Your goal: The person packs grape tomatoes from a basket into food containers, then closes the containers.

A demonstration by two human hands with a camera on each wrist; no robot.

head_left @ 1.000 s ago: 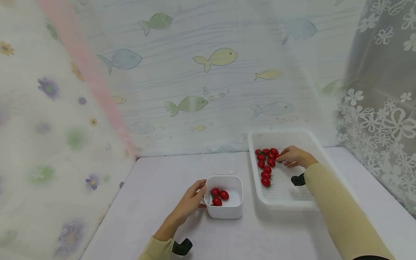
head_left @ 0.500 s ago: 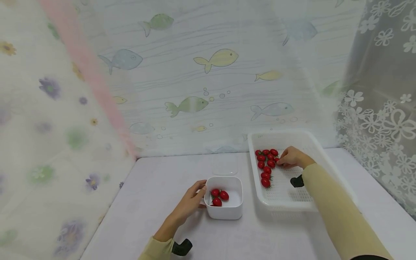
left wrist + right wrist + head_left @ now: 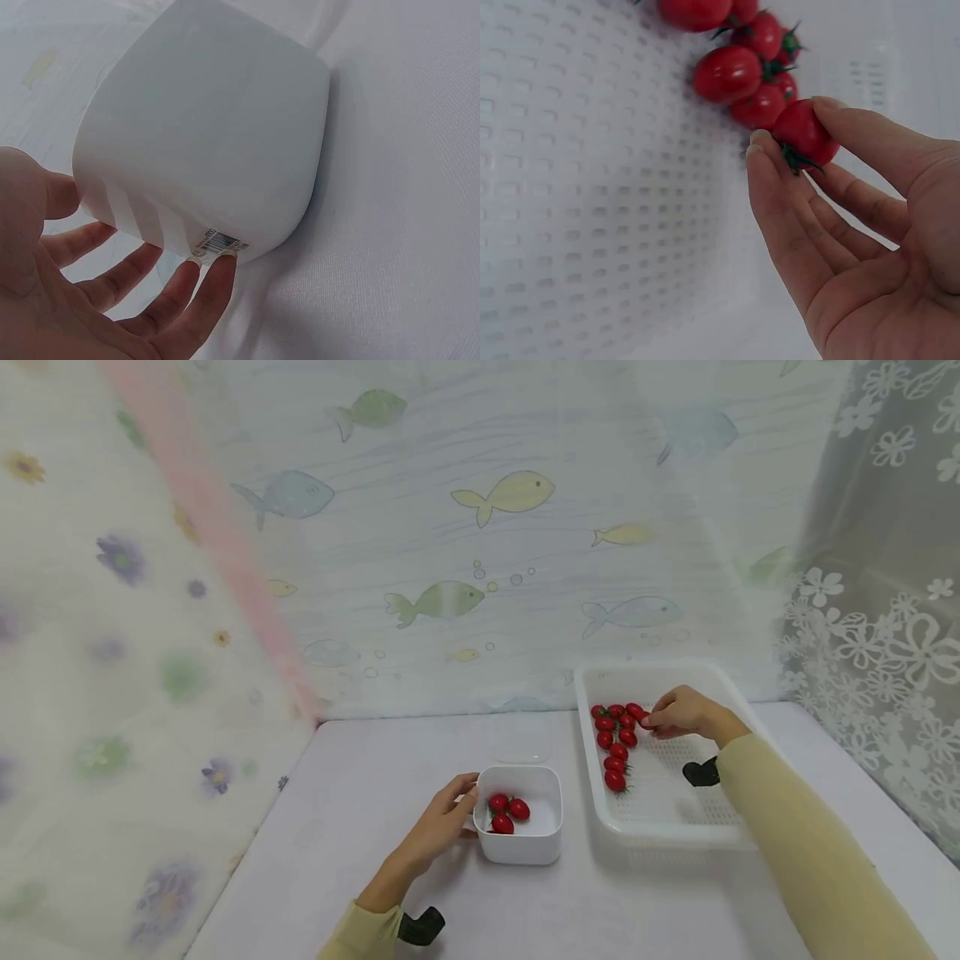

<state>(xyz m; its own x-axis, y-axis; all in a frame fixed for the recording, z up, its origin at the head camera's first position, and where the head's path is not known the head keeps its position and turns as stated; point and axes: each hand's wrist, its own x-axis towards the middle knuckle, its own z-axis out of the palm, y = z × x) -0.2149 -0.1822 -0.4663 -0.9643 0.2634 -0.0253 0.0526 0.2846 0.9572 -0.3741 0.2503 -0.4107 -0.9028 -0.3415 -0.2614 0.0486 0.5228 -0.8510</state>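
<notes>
My left hand (image 3: 441,820) holds the left side of a square white container (image 3: 522,851), its fingertips on the wall beside a barcode label (image 3: 221,241) in the left wrist view. A few red cherry tomatoes (image 3: 519,810) lie inside the container. Over at the right, my right hand (image 3: 686,714) reaches into a white perforated basket (image 3: 667,836). Between thumb and fingertips it pinches a cherry tomato (image 3: 807,135) with a green calyx. Several more cherry tomatoes (image 3: 728,74) lie together along the basket's left side.
A clear lid-like piece (image 3: 521,753) lies flat behind the container. White cloth (image 3: 390,760) covers the table. Fish-patterned sheeting (image 3: 450,527) rises right behind the basket, and a lace-flowered sheet (image 3: 877,643) hangs at the right.
My right hand has closed its fingertips on a cherry tomato beside the group and lifted it slightly. My left hand and the container stay in place.
</notes>
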